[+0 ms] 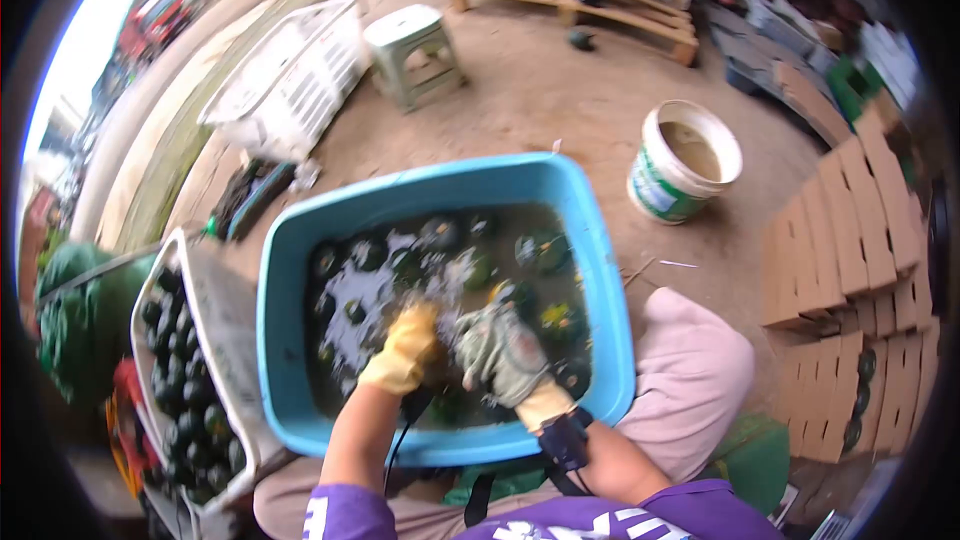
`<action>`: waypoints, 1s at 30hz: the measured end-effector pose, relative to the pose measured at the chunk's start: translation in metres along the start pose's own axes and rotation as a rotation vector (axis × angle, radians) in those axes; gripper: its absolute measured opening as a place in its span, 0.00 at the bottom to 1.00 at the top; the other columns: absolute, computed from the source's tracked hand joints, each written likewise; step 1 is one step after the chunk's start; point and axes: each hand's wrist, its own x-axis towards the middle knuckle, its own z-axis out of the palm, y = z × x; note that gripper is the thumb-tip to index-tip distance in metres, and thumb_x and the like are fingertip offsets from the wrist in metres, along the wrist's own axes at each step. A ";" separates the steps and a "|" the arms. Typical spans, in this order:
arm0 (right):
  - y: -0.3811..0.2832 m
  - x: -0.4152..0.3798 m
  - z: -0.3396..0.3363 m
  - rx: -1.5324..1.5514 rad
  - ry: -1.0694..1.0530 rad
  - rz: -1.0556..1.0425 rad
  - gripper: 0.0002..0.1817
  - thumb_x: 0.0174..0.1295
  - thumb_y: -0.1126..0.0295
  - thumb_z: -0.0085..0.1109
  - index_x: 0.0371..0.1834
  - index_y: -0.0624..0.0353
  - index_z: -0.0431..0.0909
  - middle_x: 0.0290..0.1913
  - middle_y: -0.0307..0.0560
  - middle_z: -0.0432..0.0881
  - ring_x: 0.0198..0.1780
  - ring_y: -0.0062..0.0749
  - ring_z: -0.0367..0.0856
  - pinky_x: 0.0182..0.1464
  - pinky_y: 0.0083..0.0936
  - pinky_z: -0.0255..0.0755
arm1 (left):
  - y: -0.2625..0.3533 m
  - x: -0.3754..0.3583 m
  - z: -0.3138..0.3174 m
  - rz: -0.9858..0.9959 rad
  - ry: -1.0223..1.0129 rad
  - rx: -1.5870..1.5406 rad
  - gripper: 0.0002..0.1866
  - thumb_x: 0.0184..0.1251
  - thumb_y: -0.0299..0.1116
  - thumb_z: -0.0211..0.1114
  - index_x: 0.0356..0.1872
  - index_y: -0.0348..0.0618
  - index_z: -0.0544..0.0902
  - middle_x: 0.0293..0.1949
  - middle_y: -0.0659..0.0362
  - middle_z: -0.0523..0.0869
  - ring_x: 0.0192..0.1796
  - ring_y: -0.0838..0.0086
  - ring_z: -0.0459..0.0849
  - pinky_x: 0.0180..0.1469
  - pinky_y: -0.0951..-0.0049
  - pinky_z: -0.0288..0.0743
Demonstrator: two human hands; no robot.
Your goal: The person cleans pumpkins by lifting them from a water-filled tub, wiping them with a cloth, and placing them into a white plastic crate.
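Note:
A blue tub [275, 340] of murky water stands in front of me, with many small dark green squashes, such as one squash [440, 233], floating in it. My left hand [402, 348], in a yellow glove, reaches down to the water near the tub's middle. Splashing and motion blur hide its fingertips. Close beside it on the right is my right hand [503, 352], in a grey-green patterned glove, its fingers curled. Whatever lies under those fingers is hidden. A squash with a yellow patch [557, 316] floats right of that hand.
At left stands a white crate [245, 460] full of dark squashes. Farther off are a white basket [285, 75], a stool [410, 40] and a wooden pallet [640, 25]. A white bucket [655, 175] holds cloudy water. Cardboard boxes [845, 230] are stacked at right.

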 end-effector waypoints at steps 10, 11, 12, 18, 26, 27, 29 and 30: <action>0.037 0.004 -0.033 -1.437 0.036 -0.580 0.13 0.65 0.75 0.59 0.53 0.60 0.79 0.37 0.40 0.83 0.37 0.31 0.82 0.38 0.29 0.77 | 0.162 0.006 -0.049 -0.191 0.001 -0.496 0.46 0.54 0.29 0.75 0.77 0.44 0.66 0.62 0.51 0.79 0.60 0.64 0.82 0.64 0.66 0.75; 0.017 -0.008 -0.012 -1.042 -0.017 -0.854 0.23 0.65 0.74 0.63 0.64 0.60 0.75 0.44 0.40 0.84 0.43 0.25 0.83 0.40 0.24 0.77 | 0.191 0.003 -0.071 -0.201 0.005 -0.605 0.49 0.53 0.28 0.74 0.79 0.44 0.63 0.61 0.52 0.79 0.59 0.65 0.82 0.63 0.67 0.76; 0.002 -0.018 0.001 -0.800 -0.073 -0.446 0.26 0.65 0.73 0.66 0.67 0.60 0.74 0.46 0.41 0.85 0.46 0.21 0.83 0.43 0.23 0.79 | 0.210 0.000 -0.083 -0.214 0.008 -0.715 0.52 0.51 0.27 0.73 0.81 0.44 0.60 0.59 0.53 0.79 0.57 0.66 0.82 0.62 0.67 0.76; -0.022 -0.039 0.041 -0.587 -0.082 -0.088 0.31 0.58 0.73 0.73 0.66 0.62 0.74 0.45 0.40 0.84 0.46 0.21 0.82 0.47 0.24 0.79 | 0.184 -0.011 -0.057 -0.307 0.132 -0.037 0.57 0.53 0.28 0.71 0.85 0.51 0.49 0.65 0.47 0.78 0.60 0.53 0.83 0.63 0.61 0.78; -0.018 -0.037 0.043 -1.523 0.136 -0.814 0.21 0.57 0.64 0.68 0.52 0.58 0.77 0.44 0.54 0.82 0.46 0.49 0.82 0.52 0.43 0.75 | 0.232 -0.002 -0.079 -0.216 0.404 -1.062 0.49 0.57 0.25 0.70 0.82 0.47 0.58 0.53 0.55 0.80 0.47 0.70 0.80 0.56 0.72 0.75; 0.015 -0.018 0.016 -1.699 0.169 -0.965 0.23 0.58 0.59 0.66 0.53 0.60 0.76 0.46 0.56 0.80 0.51 0.51 0.80 0.56 0.43 0.73 | 0.237 0.000 -0.065 -0.251 0.571 -0.899 0.42 0.63 0.28 0.71 0.79 0.45 0.64 0.55 0.52 0.81 0.52 0.66 0.80 0.58 0.70 0.75; -0.013 -0.021 0.035 -1.579 0.008 -0.666 0.14 0.57 0.59 0.67 0.40 0.55 0.80 0.36 0.51 0.81 0.43 0.48 0.82 0.47 0.41 0.73 | 0.224 0.001 -0.041 -0.140 0.746 -0.115 0.32 0.73 0.40 0.71 0.73 0.37 0.73 0.61 0.46 0.83 0.60 0.57 0.82 0.64 0.63 0.74; -0.011 -0.016 0.024 -1.508 -0.012 -0.728 0.10 0.58 0.59 0.66 0.33 0.51 0.81 0.30 0.47 0.80 0.38 0.44 0.81 0.42 0.39 0.73 | 0.201 -0.009 -0.034 -0.038 0.672 0.220 0.34 0.74 0.44 0.70 0.73 0.34 0.71 0.60 0.41 0.84 0.62 0.53 0.83 0.65 0.60 0.75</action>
